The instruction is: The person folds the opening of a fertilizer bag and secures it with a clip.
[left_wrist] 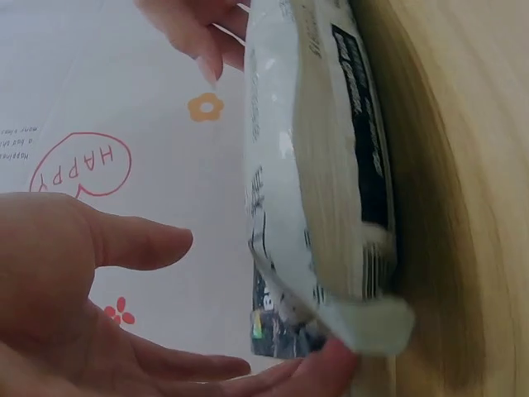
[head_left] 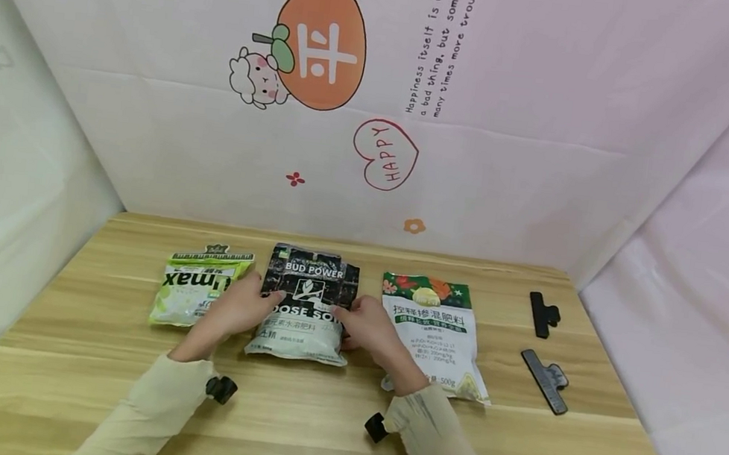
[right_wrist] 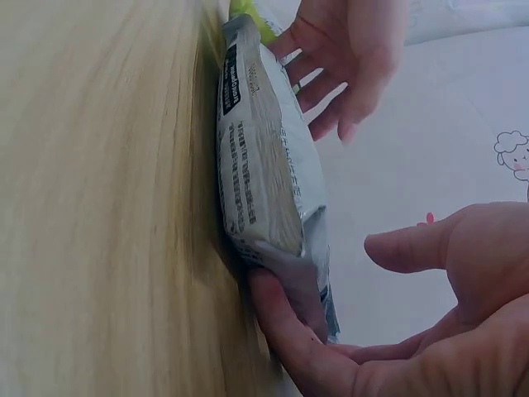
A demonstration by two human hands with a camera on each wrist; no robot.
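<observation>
A black and pale-grey fertilizer bag [head_left: 305, 333] lettered "BUD POWER" lies face up between my hands. My left hand [head_left: 239, 303] is at its left edge; in the left wrist view the fingertips [left_wrist: 331, 364] touch the bag's side while the thumb is held off its face. At the opposite edge is my right hand [head_left: 376, 330]. One finger [right_wrist: 273, 302] of it reaches under the bag's side in the right wrist view, with the thumb [right_wrist: 405, 251] raised apart from the bag. The bag's folded bottom end [right_wrist: 269, 149] faces me.
Left of the hands lies a green and white bag [head_left: 184, 293] with a clip [head_left: 216, 250] at its top. A white and green fertilizer bag [head_left: 436, 333] lies to the right. Beyond it are a black clip [head_left: 541, 315] and a grey clip [head_left: 544, 382]. A printed cloth [head_left: 510, 191] hangs behind the table.
</observation>
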